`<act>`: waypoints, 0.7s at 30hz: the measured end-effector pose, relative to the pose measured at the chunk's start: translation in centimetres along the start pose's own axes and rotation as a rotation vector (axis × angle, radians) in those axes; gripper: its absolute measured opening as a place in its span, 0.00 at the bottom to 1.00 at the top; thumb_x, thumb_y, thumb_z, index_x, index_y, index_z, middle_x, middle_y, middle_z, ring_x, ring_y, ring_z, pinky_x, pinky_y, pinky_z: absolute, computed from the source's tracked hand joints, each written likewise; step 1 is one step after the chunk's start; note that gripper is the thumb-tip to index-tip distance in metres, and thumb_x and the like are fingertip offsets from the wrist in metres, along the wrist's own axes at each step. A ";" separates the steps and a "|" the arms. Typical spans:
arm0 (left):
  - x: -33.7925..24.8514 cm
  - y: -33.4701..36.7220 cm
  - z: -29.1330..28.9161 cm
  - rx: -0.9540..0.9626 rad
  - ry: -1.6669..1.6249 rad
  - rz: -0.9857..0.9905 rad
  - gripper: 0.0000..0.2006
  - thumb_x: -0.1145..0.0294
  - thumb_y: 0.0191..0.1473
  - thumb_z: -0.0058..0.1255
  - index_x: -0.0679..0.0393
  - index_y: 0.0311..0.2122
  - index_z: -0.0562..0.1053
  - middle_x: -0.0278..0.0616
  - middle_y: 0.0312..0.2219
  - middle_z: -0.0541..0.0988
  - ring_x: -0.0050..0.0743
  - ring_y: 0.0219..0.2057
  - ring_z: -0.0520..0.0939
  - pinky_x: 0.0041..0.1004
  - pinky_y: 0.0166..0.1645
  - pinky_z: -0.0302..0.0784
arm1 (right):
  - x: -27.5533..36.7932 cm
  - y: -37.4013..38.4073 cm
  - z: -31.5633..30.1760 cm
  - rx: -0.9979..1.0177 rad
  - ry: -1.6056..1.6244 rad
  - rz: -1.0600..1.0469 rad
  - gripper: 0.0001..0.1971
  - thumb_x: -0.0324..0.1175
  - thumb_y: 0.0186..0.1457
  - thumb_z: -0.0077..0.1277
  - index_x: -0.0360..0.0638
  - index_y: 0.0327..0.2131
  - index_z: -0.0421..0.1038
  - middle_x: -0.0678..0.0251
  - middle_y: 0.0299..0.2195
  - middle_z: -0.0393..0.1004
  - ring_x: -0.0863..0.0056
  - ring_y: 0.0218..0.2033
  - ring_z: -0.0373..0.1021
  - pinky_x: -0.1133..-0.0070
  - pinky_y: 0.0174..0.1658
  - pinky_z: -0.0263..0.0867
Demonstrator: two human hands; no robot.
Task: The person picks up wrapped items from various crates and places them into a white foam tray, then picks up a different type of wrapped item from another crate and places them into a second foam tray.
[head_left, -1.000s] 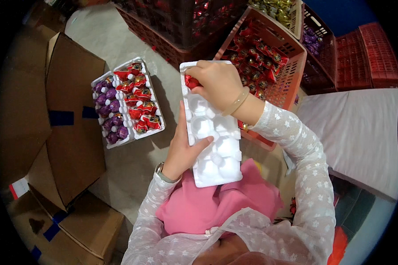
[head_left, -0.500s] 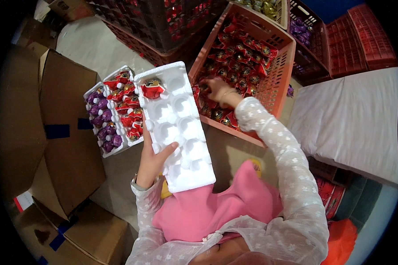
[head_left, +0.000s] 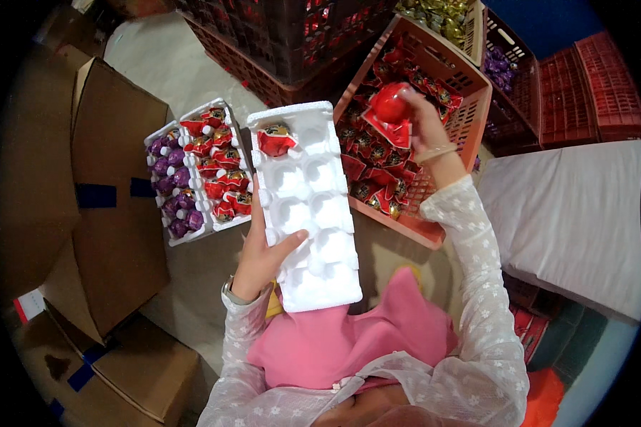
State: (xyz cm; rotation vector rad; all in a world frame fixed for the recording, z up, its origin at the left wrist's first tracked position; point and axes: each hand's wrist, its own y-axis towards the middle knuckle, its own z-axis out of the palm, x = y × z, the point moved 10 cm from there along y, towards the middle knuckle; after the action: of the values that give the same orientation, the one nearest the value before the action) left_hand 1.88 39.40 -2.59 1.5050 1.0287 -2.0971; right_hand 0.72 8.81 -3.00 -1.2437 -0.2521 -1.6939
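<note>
My left hand (head_left: 265,255) grips a white foam tray (head_left: 313,293) by its left side, thumb over the top and fingers mostly hidden beneath. One red-and-gold wrapped ball (head_left: 276,141) sits in the tray's far left hollow; the other hollows are bare. Above the salmon-coloured plastic crate (head_left: 400,226), my right hand (head_left: 427,127) is closed on a red wrapped ball (head_left: 391,104) with a flared wrapper edge. Many similar red-and-gold balls (head_left: 367,153) lie loose in that crate. The tray rests across my pink-covered lap.
Left of the tray stand foam trays of red balls (head_left: 219,167) and purple balls (head_left: 171,174). Open cardboard boxes (head_left: 121,206) line the left side. Dark stacked crates (head_left: 285,43) rise at the back. A white-covered surface (head_left: 563,206) is at right, near red crates (head_left: 570,85).
My right hand has risen out of the crate and moved right, bringing up a red wrapped ball. My left hand still holds the tray; the whole view has shifted slightly.
</note>
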 end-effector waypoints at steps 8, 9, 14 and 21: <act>-0.7 0.7 0.9 0.038 -0.020 0.069 0.51 0.81 0.46 0.56 0.57 0.66 0.33 0.48 0.60 0.56 0.32 0.58 0.62 0.29 0.60 0.58 | 2.4 -4.1 11.9 0.534 -0.632 -0.120 0.20 0.29 0.44 0.62 0.33 0.42 0.71 0.62 0.35 0.75 0.80 0.33 0.73 0.84 0.33 0.70; -0.6 0.8 1.0 0.037 -0.041 0.069 0.51 0.81 0.46 0.56 0.57 0.66 0.33 0.48 0.61 0.56 0.32 0.58 0.62 0.29 0.60 0.58 | 2.7 -4.2 12.3 0.512 -0.818 -0.167 0.20 0.31 0.42 0.62 0.33 0.40 0.72 0.63 0.33 0.74 0.79 0.31 0.72 0.82 0.33 0.69; -1.1 1.1 1.0 0.037 0.017 0.101 0.51 0.79 0.45 0.58 0.60 0.66 0.35 0.48 0.61 0.55 0.32 0.59 0.61 0.29 0.60 0.57 | 5.7 -5.3 15.4 0.463 -1.236 -0.601 0.22 0.36 0.37 0.63 0.35 0.37 0.73 0.58 0.30 0.73 0.70 0.31 0.73 0.76 0.35 0.68; -0.7 1.6 1.2 0.057 0.087 0.110 0.51 0.77 0.44 0.59 0.61 0.66 0.36 0.50 0.61 0.54 0.32 0.60 0.59 0.28 0.61 0.56 | 5.1 -3.9 14.7 0.541 -1.226 -0.265 0.19 0.26 0.42 0.62 0.33 0.40 0.70 0.65 0.34 0.73 0.80 0.37 0.70 0.81 0.38 0.69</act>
State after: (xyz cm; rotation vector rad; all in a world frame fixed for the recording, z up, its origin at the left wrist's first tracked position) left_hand 2.39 37.32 -2.32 1.6540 0.9008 -2.0164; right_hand 6.66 17.25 9.21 -1.6902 -1.5324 -0.7331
